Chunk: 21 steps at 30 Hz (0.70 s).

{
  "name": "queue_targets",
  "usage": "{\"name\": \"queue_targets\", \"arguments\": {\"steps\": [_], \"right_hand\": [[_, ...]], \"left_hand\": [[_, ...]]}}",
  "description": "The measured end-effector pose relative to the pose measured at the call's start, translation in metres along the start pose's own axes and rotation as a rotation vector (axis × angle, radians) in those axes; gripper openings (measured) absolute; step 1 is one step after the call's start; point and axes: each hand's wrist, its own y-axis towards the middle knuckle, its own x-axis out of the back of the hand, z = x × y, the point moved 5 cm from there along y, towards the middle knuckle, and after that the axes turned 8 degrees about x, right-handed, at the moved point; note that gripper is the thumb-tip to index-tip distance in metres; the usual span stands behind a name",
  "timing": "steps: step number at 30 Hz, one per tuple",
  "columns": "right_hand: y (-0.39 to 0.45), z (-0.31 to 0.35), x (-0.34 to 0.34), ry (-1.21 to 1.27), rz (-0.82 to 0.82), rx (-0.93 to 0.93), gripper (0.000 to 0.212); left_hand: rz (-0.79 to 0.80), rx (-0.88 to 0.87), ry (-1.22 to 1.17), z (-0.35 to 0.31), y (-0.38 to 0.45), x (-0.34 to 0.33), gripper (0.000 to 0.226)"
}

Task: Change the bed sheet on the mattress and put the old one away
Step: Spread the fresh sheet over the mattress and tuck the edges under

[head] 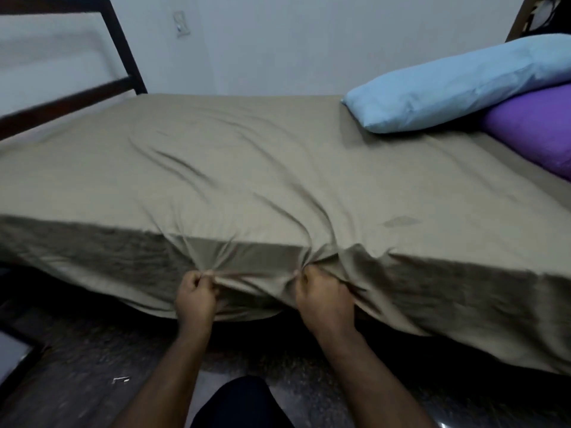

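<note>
The olive bed sheet is spread over the mattress, its near edge hanging down the side, where it is gripped in the closed fingers of the left hand and the right hand, the cloth bunched taut between them. Whether this sheet is being pulled off or fitted cannot be told; a firm, even pull towards the floor is likely called for next, with the blue pillow and purple pillow resting at the far end.
</note>
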Motion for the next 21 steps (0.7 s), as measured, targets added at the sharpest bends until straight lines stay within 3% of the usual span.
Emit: {"name": "queue_targets", "arguments": {"steps": [3,6,8,10,12,15,17,19,21], "right_hand": [[-0.019,0.019,-0.040,-0.011,0.211,0.109,0.031],[-0.019,0.018,-0.050,0.055,0.228,0.041,0.031],[-0.017,0.013,-0.040,0.125,0.182,-0.003,0.038],[-0.011,0.005,-0.015,0.178,0.035,-0.074,0.048],[-0.004,0.003,0.004,0.206,-0.080,-0.138,0.052],[0.009,0.010,0.010,0.109,-0.053,-0.120,0.044],[0.012,0.015,0.003,0.096,-0.081,-0.072,0.035],[0.004,0.014,-0.008,0.108,-0.090,-0.046,0.029],[-0.005,0.011,-0.018,0.146,-0.094,-0.021,0.027]], "left_hand": [[-0.050,0.045,0.128,0.050,0.005,0.037,0.032],[0.004,0.026,0.154,0.053,0.020,0.040,0.030],[-0.081,-0.007,0.033,0.036,0.029,0.038,0.033],[-0.190,0.016,-0.239,0.021,0.040,0.040,0.035],[-0.176,0.097,-0.366,0.016,0.062,0.032,0.038],[-0.091,0.131,-0.247,0.011,0.091,0.012,0.025],[-0.136,0.077,-0.150,0.008,0.089,0.017,0.012],[-0.225,0.137,-0.130,0.035,0.081,0.047,0.019],[-0.192,0.227,-0.139,0.084,0.070,0.082,0.018]]}}
